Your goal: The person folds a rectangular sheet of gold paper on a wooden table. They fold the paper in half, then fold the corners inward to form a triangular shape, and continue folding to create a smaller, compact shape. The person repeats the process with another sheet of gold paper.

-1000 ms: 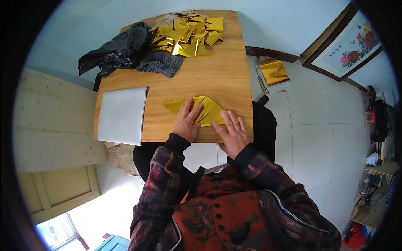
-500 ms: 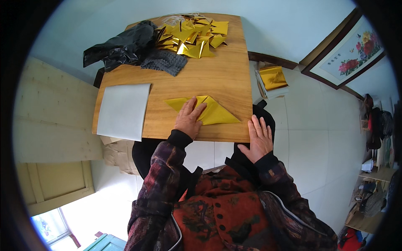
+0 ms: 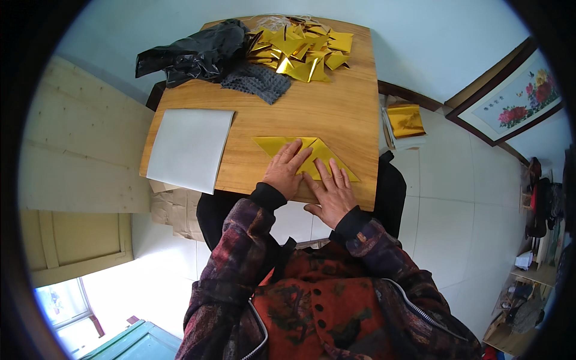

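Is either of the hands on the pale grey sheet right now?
No, the left hand and right hand both lie on the folded gold sheet, apart from the pale grey sheet.

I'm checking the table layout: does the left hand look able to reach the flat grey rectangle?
Probably yes: the grey rectangle lies on the table, left of the left hand, and nothing visible stands between them.
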Demonstrator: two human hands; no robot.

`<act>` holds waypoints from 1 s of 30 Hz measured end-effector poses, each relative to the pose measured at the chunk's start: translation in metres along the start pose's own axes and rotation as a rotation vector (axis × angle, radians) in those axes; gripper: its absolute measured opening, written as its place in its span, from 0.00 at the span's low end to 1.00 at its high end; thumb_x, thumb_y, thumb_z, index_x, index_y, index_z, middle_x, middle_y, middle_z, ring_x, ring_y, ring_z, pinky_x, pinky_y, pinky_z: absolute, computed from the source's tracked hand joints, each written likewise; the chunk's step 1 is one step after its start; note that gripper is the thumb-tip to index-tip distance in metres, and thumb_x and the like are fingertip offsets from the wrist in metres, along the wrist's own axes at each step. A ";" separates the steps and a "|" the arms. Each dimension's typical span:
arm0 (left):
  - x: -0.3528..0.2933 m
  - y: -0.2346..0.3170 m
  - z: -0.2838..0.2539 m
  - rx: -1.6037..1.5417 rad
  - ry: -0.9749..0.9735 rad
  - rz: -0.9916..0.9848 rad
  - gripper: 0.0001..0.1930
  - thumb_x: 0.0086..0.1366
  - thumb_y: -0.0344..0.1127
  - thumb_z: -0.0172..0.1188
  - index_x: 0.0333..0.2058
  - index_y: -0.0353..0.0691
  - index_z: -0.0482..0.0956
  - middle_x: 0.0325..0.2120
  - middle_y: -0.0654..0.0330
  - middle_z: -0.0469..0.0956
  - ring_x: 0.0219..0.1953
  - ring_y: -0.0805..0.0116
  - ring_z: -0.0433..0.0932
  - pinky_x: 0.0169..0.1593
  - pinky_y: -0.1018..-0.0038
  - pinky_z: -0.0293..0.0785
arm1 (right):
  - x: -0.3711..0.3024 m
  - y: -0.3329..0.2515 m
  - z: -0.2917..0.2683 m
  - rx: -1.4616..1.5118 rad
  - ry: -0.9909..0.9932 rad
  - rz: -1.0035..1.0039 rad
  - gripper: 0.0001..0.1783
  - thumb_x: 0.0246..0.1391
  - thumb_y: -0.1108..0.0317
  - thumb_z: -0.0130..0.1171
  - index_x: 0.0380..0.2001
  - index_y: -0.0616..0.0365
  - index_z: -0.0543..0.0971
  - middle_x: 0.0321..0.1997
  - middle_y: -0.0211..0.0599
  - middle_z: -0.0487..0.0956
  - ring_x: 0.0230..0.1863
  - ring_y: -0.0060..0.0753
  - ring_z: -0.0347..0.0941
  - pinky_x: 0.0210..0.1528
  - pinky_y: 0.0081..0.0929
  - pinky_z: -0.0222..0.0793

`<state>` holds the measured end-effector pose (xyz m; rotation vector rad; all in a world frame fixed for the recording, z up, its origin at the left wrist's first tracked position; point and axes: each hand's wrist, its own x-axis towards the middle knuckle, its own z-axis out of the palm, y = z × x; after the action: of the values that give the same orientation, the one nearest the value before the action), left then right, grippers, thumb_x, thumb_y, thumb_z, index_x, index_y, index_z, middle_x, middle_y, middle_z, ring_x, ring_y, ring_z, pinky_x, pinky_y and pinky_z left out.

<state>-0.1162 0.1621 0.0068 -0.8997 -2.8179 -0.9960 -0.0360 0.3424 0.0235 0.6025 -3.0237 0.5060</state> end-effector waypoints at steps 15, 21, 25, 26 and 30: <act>-0.001 -0.006 -0.018 -0.035 -0.211 0.091 0.37 0.56 0.20 0.53 0.66 0.47 0.61 0.68 0.52 0.54 0.69 0.44 0.51 0.69 0.57 0.53 | -0.008 0.010 -0.006 -0.024 0.009 -0.031 0.47 0.39 0.51 0.74 0.65 0.32 0.65 0.74 0.49 0.48 0.75 0.58 0.39 0.72 0.52 0.44; -0.002 -0.007 -0.015 -0.032 -0.213 0.071 0.37 0.55 0.20 0.53 0.66 0.48 0.61 0.69 0.53 0.54 0.69 0.46 0.52 0.70 0.57 0.53 | -0.041 0.034 -0.027 -0.032 0.049 0.074 0.47 0.40 0.53 0.73 0.65 0.38 0.64 0.74 0.50 0.49 0.75 0.53 0.43 0.71 0.52 0.45; 0.000 -0.007 -0.014 -0.023 -0.202 0.067 0.38 0.55 0.20 0.53 0.66 0.48 0.61 0.69 0.54 0.53 0.69 0.46 0.52 0.70 0.58 0.52 | -0.059 0.040 -0.044 -0.085 0.003 0.185 0.44 0.43 0.51 0.71 0.65 0.40 0.65 0.74 0.45 0.51 0.74 0.51 0.46 0.71 0.52 0.45; 0.000 -0.007 -0.014 -0.008 -0.213 0.064 0.38 0.55 0.20 0.53 0.66 0.48 0.61 0.69 0.54 0.53 0.69 0.46 0.52 0.70 0.58 0.52 | -0.059 0.039 -0.047 -0.103 -0.047 0.229 0.44 0.44 0.50 0.70 0.65 0.40 0.66 0.74 0.45 0.52 0.74 0.51 0.47 0.71 0.52 0.45; 0.003 -0.008 -0.013 -0.021 -0.195 0.075 0.37 0.56 0.21 0.54 0.66 0.48 0.61 0.69 0.54 0.54 0.69 0.46 0.53 0.70 0.60 0.53 | -0.032 0.023 -0.042 -0.052 0.075 0.057 0.41 0.47 0.50 0.68 0.62 0.55 0.68 0.73 0.44 0.54 0.73 0.50 0.47 0.71 0.54 0.44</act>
<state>-0.1248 0.1510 0.0128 -1.1557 -2.9082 -0.9804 -0.0168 0.3877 0.0534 0.4854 -2.9803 0.4398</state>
